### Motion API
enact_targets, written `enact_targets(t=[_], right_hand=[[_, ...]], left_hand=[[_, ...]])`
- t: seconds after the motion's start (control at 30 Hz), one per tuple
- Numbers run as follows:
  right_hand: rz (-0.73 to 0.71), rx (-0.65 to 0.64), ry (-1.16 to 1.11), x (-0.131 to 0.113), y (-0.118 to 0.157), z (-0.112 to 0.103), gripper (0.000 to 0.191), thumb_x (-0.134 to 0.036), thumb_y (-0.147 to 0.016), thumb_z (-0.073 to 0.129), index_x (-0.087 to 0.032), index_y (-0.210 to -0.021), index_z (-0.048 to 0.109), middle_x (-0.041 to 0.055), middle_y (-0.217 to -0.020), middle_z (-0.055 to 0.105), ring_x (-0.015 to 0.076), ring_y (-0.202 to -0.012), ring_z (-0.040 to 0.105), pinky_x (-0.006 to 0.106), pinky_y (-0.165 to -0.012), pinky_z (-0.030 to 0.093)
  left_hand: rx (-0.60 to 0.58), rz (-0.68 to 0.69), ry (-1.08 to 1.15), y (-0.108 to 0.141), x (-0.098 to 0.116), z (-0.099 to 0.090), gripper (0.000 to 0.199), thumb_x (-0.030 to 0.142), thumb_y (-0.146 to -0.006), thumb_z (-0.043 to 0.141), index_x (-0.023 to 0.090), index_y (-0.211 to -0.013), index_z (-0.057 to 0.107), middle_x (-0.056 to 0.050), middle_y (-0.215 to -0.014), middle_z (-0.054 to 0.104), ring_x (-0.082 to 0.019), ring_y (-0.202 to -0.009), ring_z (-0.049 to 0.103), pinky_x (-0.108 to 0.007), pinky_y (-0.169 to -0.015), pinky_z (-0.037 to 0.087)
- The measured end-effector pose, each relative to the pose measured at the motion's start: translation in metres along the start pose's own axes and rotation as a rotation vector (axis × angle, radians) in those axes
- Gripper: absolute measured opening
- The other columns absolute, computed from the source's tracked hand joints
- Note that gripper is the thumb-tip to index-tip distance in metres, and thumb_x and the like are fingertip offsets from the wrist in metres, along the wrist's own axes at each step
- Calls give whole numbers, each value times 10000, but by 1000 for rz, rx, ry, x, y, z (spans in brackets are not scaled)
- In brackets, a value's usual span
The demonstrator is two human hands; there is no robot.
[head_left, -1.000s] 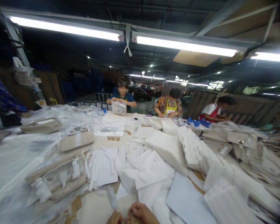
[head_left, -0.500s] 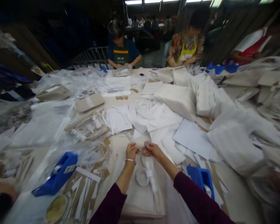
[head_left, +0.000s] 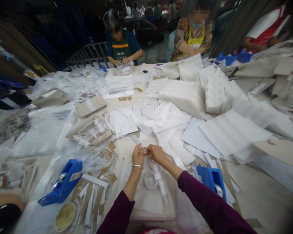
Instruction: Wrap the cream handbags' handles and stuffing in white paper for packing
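My left hand (head_left: 138,156), with a silver bracelet (head_left: 137,166) on its wrist, and my right hand (head_left: 156,154) meet above the table. Their fingertips pinch a small white cord (head_left: 143,150) between them. Under my hands lies a flat cream fabric bag (head_left: 146,208) on which rest a coiled white strap (head_left: 150,181) and a rolled white band (head_left: 160,183). Dark purple sleeves cover both my forearms. The cord's ends are too small to make out.
Blue tape dispensers (head_left: 62,183) (head_left: 211,182) stand on either side of my arms. Nearby are a round tin (head_left: 65,217) and cut paper strips (head_left: 90,198). Piles of white fabric (head_left: 185,97) fill the table. Co-workers (head_left: 119,42) (head_left: 192,32) sit across it.
The view has tilted down from the ceiling to the table. My hands have drawn closer around the cord, and a wide white sheet now lies across the pile on the right.
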State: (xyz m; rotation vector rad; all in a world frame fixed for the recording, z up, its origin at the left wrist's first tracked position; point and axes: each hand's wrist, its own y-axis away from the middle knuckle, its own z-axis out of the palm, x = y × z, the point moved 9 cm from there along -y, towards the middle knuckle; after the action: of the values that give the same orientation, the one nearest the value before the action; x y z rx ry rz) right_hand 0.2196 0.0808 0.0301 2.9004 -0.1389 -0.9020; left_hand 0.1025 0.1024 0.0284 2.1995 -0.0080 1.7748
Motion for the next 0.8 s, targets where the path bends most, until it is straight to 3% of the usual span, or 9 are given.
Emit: enact_targets(t=[0.13, 0.23, 0.3, 0.37, 0.43, 0.53, 0.63, 0.7, 0.8], right_hand=[[20, 11, -247, 6, 2, 6, 104, -158, -745, 498, -184, -724, 596, 41, -733, 650, 159, -695, 594, 246, -632, 394], [142, -77, -640, 23, 6, 24, 132, -128, -713, 487, -186, -801, 565, -12, -603, 609, 138, -576, 581, 241, -589, 437], [170, -55, -777, 30, 10, 24, 249, -101, -692, 466, -193, -910, 546, -17, -694, 629, 121, -556, 568, 244, -573, 455], [90, 59, -719, 30, 14, 9, 354, -76, -662, 474, -208, -982, 544, 2, -875, 627, 114, -632, 563, 266, -638, 470], [-48, 147, -577, 20, 20, -7, 409, -75, -642, 528, -224, -1021, 564, 24, -997, 584, 137, -767, 549, 301, -734, 465], [-196, 172, -445, 0, 30, -13, 353, -118, -657, 619, -223, -994, 611, 46, -982, 564, 189, -917, 507, 345, -820, 435], [-144, 239, -460, 0, 38, -10, 103, -152, -753, 569, -200, -793, 651, 42, -827, 574, 186, -849, 515, 338, -784, 431], [-75, 281, -559, 7, 44, -5, 144, -159, -786, 530, -198, -725, 654, 34, -765, 585, 171, -779, 534, 321, -751, 440], [-21, 320, -726, 19, 54, -3, 165, -197, -795, 523, -214, -762, 684, 35, -803, 631, 169, -778, 575, 311, -760, 462]], left_hand=[[33, 349, -777, 13, 50, 4, 376, 170, -804, 454, 224, -1165, 543, -101, -1120, 597, -255, -1046, 529, -401, -878, 406], [-34, 284, -1063, 8, 49, -1, 269, 223, -775, 544, 186, -1036, 594, -109, -1048, 598, -264, -1001, 525, -363, -795, 420], [-162, 217, -1127, 5, 39, -3, 158, 215, -796, 516, 199, -925, 607, -68, -933, 621, -219, -863, 563, -306, -688, 418], [-200, 267, -1187, 7, 40, -7, 175, 191, -840, 437, 222, -903, 597, -40, -884, 621, -192, -788, 569, -278, -617, 390], [-205, 410, -1219, 14, 50, -6, 213, 191, -871, 378, 221, -880, 589, -40, -867, 607, -184, -776, 563, -270, -598, 376], [-361, 580, -1063, 27, 57, 8, 199, 176, -864, 385, 201, -814, 576, -39, -824, 587, -166, -780, 550, -259, -652, 406], [-413, 622, -738, 23, 61, 17, 250, 61, -787, 384, 175, -904, 574, -46, -860, 585, -151, -803, 541, -268, -749, 441], [-386, 604, -612, 10, 57, 22, 374, 0, -726, 356, 153, -983, 580, -69, -925, 599, -154, -830, 542, -297, -801, 450], [-483, 531, -635, -6, 36, 45, 400, -7, -693, 404, 185, -952, 641, -70, -1023, 634, -175, -924, 542, -334, -883, 425]])
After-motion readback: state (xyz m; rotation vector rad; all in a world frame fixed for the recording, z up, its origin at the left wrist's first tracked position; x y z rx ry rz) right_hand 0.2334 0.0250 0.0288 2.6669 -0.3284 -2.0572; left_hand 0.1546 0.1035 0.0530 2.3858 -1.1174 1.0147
